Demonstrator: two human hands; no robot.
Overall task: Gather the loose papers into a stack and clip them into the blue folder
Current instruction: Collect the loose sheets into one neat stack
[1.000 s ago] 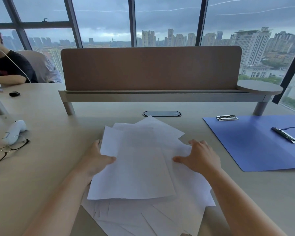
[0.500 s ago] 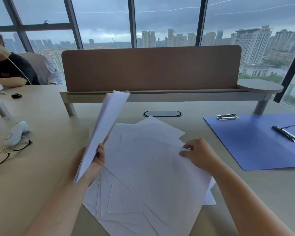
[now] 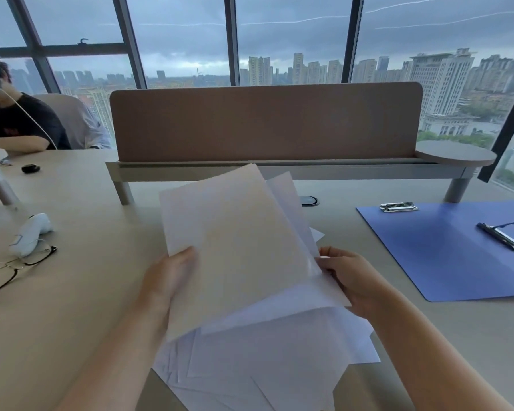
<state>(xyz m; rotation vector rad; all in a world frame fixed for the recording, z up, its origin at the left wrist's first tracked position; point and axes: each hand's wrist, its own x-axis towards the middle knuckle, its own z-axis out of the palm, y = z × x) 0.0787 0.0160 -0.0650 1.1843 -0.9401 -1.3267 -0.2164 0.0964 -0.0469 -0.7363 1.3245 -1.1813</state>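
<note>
Over the middle of the beige desk (image 3: 80,292), both hands are up on paper. Left hand (image 3: 168,281) grips the lower left edge of a lifted sheet (image 3: 235,247), thumb on its face, fingers hidden behind it, and the sheet stands tilted, its top corner leaning toward the brown divider panel (image 3: 264,120). Right hand (image 3: 353,280) pinches that sheet's right edge, fingertips closed on the paper beside a second sheet (image 3: 285,197) peeking out just behind. Below them, the loose papers (image 3: 264,360) lie fanned and overlapping on the desk, corners pointing every way, nowhere near squared. Off to the right, well apart from the pile, the blue folder (image 3: 445,256) lies open and flat, a metal clip (image 3: 398,207) at its top edge and a long black clip bar (image 3: 502,237) further right, lever raised. On the left side, black-framed glasses (image 3: 12,268) rest beside a white controller (image 3: 31,232). Far left, another person (image 3: 15,120) sits at the desk.
</note>
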